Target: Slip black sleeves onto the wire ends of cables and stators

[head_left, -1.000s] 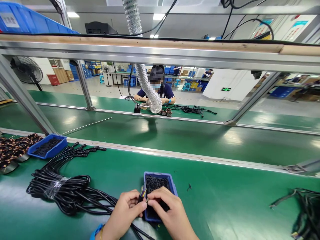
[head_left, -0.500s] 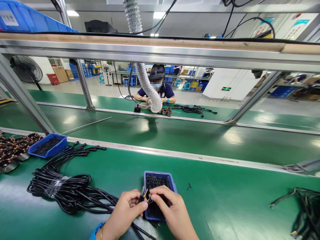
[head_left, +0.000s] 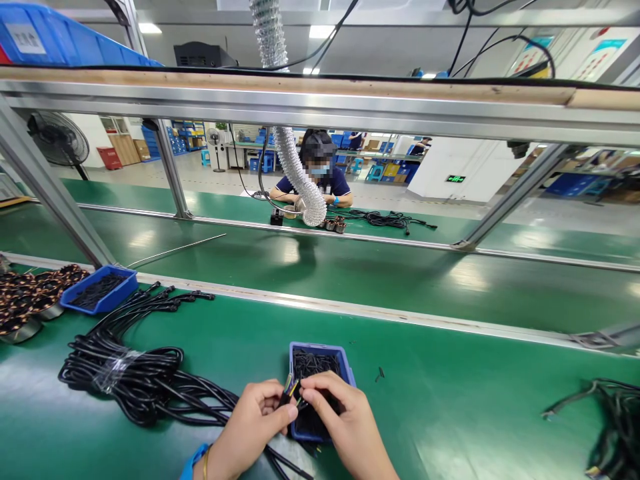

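Note:
My left hand [head_left: 257, 415] is closed around the end of a black cable [head_left: 285, 400], from which thin coloured wires [head_left: 292, 388] stick up, yellow among them. Against those wires, the thumb and forefinger of my right hand [head_left: 345, 410] are pinched together; whatever is between them is too small to make out. Both hands are over a blue bin [head_left: 349, 370] holding many short black tubes [head_left: 315, 363]. To the left lies a bundle of black cables [head_left: 145, 373] wrapped in clear film, and some cables run under my left wrist.
Copper-wound coils [head_left: 37, 293] and a second blue bin [head_left: 103, 290] stand at the left. More black cables [head_left: 617, 420] lie at the right edge. A metal rail [head_left: 350, 312] crosses behind the bin. A person [head_left: 320, 173] sits across the bench behind a flexible duct [head_left: 295, 167].
The hands stay almost in place, with small movements of the fingers at the wires. The whole view has shifted very slightly.

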### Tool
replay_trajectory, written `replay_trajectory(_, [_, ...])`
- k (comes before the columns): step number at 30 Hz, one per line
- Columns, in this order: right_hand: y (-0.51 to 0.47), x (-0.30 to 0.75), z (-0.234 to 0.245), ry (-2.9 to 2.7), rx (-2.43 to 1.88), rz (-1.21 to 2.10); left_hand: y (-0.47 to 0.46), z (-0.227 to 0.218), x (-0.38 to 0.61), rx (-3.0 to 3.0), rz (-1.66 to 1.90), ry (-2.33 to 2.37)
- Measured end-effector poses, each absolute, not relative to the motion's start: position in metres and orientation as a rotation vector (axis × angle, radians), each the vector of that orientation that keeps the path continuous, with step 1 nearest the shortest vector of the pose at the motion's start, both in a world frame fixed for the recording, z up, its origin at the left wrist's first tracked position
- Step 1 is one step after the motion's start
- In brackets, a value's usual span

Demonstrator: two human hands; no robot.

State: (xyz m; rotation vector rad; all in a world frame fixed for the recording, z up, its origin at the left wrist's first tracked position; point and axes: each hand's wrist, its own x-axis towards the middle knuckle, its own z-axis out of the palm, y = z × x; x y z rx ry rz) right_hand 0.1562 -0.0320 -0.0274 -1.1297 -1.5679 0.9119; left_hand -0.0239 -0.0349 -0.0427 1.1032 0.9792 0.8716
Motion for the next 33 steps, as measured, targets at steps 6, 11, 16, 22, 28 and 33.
replay_trajectory(6, [-0.029, 0.161, -0.030, -1.684, -1.154, 0.936, -0.034, -0.045, -0.025, 1.114, 0.872, 0.975])
replay_trajectory(11, [-0.029, 0.168, -0.022, -1.923, -1.028, 0.888, -0.035, -0.050, -0.026, 1.160, 0.860, 0.970])
replay_trajectory(16, [-0.030, 0.170, -0.020, -1.983, -1.046, 0.851, -0.035, -0.046, -0.028, 1.139, 0.850, 0.949])
replay_trajectory(22, [-0.030, 0.159, -0.030, -1.958, -1.123, 0.881, -0.032, -0.039, -0.031, 1.075, 0.901, 0.955])
replay_trajectory(28, [-0.029, 0.159, -0.029, -1.890, -1.126, 0.980, -0.030, -0.038, -0.032, 0.992, 0.920, 0.928])
replay_trajectory(33, [-0.026, 0.162, -0.032, -1.924, -1.053, 0.925, -0.031, -0.035, -0.032, 1.030, 0.883, 0.949])
